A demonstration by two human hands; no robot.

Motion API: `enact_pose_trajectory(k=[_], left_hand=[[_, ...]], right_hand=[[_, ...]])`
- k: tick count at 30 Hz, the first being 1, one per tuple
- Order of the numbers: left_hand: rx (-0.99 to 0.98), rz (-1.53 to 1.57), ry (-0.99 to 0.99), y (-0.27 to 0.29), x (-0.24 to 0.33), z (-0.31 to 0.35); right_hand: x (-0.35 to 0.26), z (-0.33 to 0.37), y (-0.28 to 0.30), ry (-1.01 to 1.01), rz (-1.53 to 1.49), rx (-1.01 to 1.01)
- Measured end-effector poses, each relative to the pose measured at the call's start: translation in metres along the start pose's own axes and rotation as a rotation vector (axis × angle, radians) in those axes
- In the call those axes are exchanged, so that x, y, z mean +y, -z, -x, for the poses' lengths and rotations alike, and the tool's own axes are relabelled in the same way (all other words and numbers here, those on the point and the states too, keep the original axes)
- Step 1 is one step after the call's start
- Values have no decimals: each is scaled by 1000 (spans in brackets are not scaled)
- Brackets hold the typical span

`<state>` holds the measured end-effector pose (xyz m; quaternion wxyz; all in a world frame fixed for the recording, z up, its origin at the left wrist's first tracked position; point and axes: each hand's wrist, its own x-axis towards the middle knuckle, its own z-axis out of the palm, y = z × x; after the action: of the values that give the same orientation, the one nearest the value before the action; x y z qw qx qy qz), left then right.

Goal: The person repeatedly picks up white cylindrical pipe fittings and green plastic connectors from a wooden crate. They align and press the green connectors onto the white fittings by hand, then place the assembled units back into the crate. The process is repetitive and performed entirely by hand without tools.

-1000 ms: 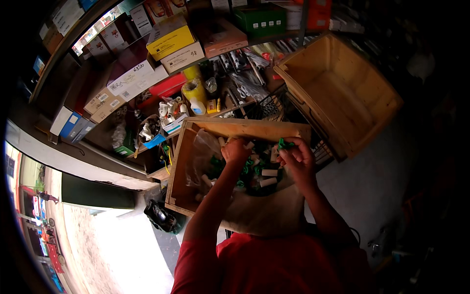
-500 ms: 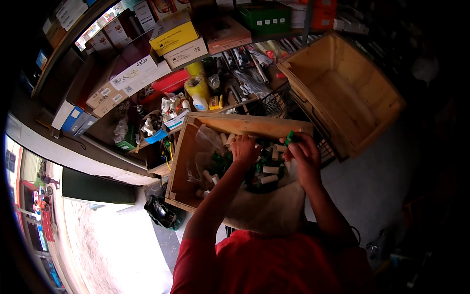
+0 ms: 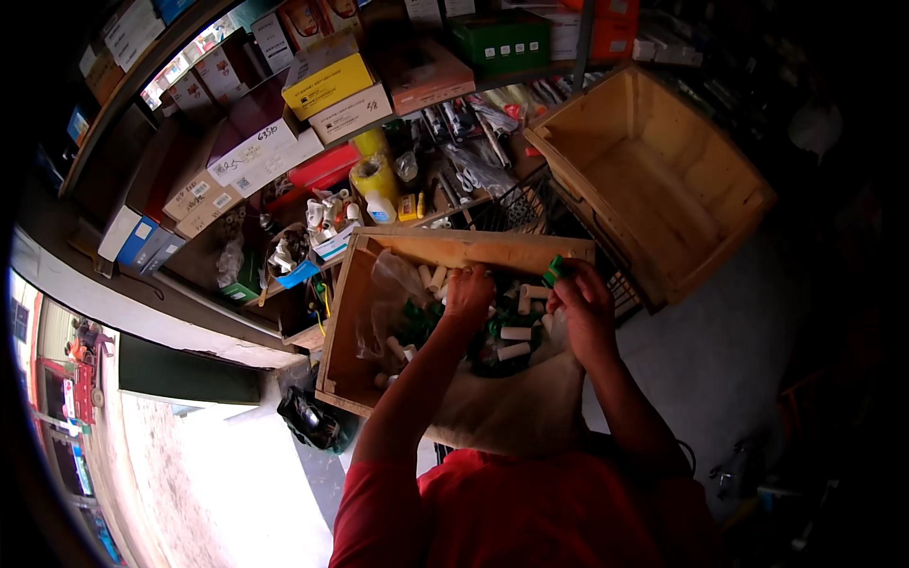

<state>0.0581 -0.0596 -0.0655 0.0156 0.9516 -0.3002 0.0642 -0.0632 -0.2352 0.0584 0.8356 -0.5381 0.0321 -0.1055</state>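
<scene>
My right hand (image 3: pixel 587 298) pinches a small green plastic piece (image 3: pixel 553 272) above the right side of a wooden box (image 3: pixel 333 374). My left hand (image 3: pixel 471 292) reaches down into the pile in the box, fingers bunched and pointing away from me. Whatever its fingertips hold is hidden. Around the hands lie several short cream-white tubes (image 3: pixel 515 333) mixed with dark green pieces (image 3: pixel 414 327). Clear plastic film (image 3: pixel 388 275) sits along the box's left side, and a beige cloth or sack (image 3: pixel 507 407) covers its near side.
A second wooden box (image 3: pixel 668 180) stands at the right, tilted, with a black wire crate (image 3: pixel 606 251) beside it. Beyond the box, shelves hold cartons, a yellow box (image 3: pixel 329 85), yellow rolls (image 3: pixel 374 177) and white fittings (image 3: pixel 327 213). A black bag (image 3: pixel 311 417) lies at left.
My left hand has drawn in slightly, its fingers more bunched in the pile. My right hand still holds the green piece, now turned a little. The whole view has shifted slightly.
</scene>
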Motion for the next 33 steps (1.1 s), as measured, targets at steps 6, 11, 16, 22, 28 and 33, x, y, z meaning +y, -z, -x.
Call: enact_pose_trajectory(k=[6, 11, 16, 22, 28, 33], left_hand=[[145, 421, 35, 72, 4, 29], [362, 720, 89, 144, 10, 40], [459, 1284, 83, 174, -1, 45], [433, 1648, 81, 198, -6, 50], [420, 1727, 206, 199, -7, 57], [316, 1888, 117, 222, 3, 73]], right_hand=[[-18, 3, 1, 31, 2, 42], [-57, 5, 10, 194, 78, 93], [-100, 12, 2, 388, 158, 249], [-127, 21, 3, 569, 203, 351], [-129, 26, 17, 674, 185, 383], [-124, 32, 14, 682, 208, 343]])
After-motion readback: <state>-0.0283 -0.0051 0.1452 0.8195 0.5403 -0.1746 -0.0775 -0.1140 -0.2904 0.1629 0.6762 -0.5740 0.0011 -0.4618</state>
